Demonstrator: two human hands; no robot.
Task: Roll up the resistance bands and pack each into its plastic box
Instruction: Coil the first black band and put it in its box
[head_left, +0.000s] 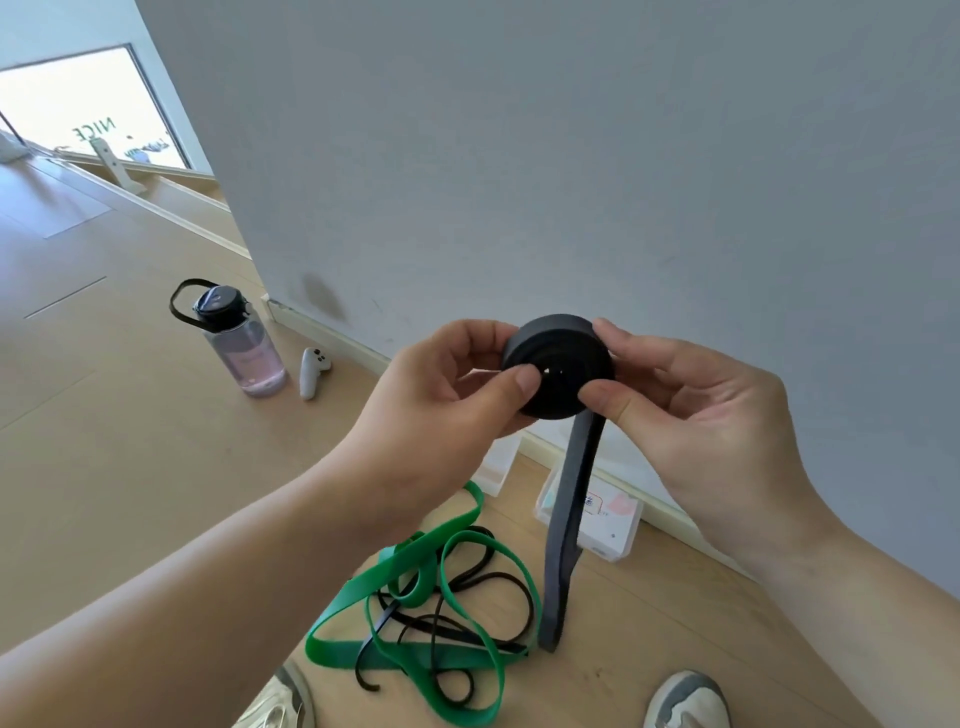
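Tension first — left hand (441, 384) and right hand (691, 410) pinch the grey roll (558, 358); I'd wind its hanging tail (571, 509) in snug, edges flush.

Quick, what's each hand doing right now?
Left hand: pinches the rolled dark grey band.
Right hand: pinches the same roll; its loose tail hangs down.

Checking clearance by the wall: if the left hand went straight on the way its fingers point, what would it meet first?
The rolled grey band, which the left hand pinches; beyond it, probably the right hand, though depth is unclear.
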